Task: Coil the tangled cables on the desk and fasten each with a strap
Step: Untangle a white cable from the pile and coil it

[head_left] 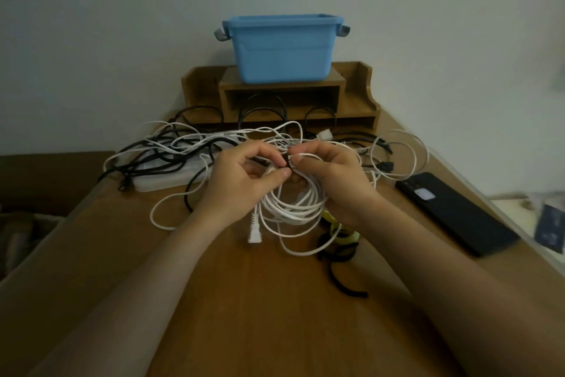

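A coiled white cable [293,208] hangs between my hands over the middle of the wooden desk [244,300], its white plug [254,231] dangling at the lower left. My left hand [241,184] pinches the top of the coil with thumb and fingers. My right hand [333,181] grips the coil's top from the right, where a small dark strap piece shows between the fingertips. Behind lies a tangle of black and white cables [183,150]. Black straps [339,266] and a yellow strap roll [342,234] lie under my right wrist.
A black phone [455,211] lies at the right desk edge. A white power strip [171,175] sits under the tangle on the left. At the back a wooden organiser [354,95] carries a blue plastic bin [281,46] against the wall.
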The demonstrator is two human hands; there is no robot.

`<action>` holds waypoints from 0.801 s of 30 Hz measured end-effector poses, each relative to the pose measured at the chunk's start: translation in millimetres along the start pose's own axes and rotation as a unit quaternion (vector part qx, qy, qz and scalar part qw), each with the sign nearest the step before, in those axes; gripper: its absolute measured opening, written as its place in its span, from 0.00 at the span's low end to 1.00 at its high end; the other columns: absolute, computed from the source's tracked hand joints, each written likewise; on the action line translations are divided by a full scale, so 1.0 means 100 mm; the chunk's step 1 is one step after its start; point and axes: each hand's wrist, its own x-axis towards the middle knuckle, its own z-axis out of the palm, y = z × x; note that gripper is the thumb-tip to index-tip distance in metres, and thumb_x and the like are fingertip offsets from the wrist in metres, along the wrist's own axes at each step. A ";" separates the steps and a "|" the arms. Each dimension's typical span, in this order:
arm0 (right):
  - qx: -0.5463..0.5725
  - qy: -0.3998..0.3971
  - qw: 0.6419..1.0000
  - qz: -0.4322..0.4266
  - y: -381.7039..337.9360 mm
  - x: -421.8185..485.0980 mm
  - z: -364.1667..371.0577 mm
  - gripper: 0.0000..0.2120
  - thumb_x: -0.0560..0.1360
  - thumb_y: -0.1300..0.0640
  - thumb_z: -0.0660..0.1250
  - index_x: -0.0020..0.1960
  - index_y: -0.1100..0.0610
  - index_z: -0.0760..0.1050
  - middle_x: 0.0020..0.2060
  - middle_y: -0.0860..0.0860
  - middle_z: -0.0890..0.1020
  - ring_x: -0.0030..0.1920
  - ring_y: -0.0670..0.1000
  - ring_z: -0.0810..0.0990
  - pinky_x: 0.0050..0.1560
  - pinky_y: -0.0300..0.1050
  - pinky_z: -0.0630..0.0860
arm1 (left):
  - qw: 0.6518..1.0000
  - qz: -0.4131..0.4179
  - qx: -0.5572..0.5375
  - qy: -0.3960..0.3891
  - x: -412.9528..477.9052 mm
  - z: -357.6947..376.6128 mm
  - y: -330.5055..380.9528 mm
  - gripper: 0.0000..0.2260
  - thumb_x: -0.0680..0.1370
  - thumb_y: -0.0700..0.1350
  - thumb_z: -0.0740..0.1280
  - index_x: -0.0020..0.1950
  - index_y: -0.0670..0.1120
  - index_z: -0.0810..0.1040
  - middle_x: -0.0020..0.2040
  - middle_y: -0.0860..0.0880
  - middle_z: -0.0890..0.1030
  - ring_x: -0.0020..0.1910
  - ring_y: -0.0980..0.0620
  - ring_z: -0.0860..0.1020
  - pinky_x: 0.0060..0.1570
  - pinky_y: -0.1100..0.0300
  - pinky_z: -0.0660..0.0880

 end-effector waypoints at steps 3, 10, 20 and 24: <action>-0.022 -0.028 0.999 -0.002 -0.03 0.00 -0.03 0.07 0.80 0.65 0.67 0.57 0.64 0.79 0.46 0.61 0.84 0.41 0.58 0.83 0.44 0.49 0.83 | 1.000 -0.016 -0.016 0.007 0.01 0.01 0.02 0.10 0.73 0.38 0.78 0.45 0.50 0.80 0.49 0.49 0.84 0.42 0.49 0.85 0.43 0.47 0.84; -0.407 -0.114 0.895 -0.142 -0.19 -0.01 -0.17 0.11 0.80 0.55 0.69 0.61 0.55 0.81 0.46 0.49 0.87 0.46 0.46 0.87 0.51 0.46 0.84 | 0.994 -0.056 -0.091 -0.001 -0.03 -0.07 0.10 0.13 0.71 0.33 0.78 0.47 0.48 0.80 0.48 0.45 0.85 0.40 0.44 0.86 0.40 0.50 0.84; -0.277 -0.039 0.955 -0.101 -0.20 0.00 -0.21 0.09 0.83 0.55 0.64 0.49 0.56 0.81 0.31 0.50 0.82 0.28 0.48 0.78 0.31 0.38 0.75 | 0.987 -0.079 -0.141 -0.010 0.00 -0.05 0.09 0.12 0.76 0.38 0.72 0.58 0.46 0.80 0.52 0.51 0.84 0.53 0.49 0.83 0.51 0.56 0.80; -0.130 0.053 0.987 -0.080 -0.19 0.06 -0.27 0.11 0.83 0.55 0.64 0.53 0.63 0.79 0.37 0.58 0.81 0.35 0.58 0.78 0.36 0.50 0.77 | 0.978 -0.128 -0.139 0.087 0.15 -0.16 0.09 0.09 0.75 0.48 0.69 0.53 0.49 0.83 0.52 0.50 0.86 0.53 0.52 0.83 0.52 0.59 0.77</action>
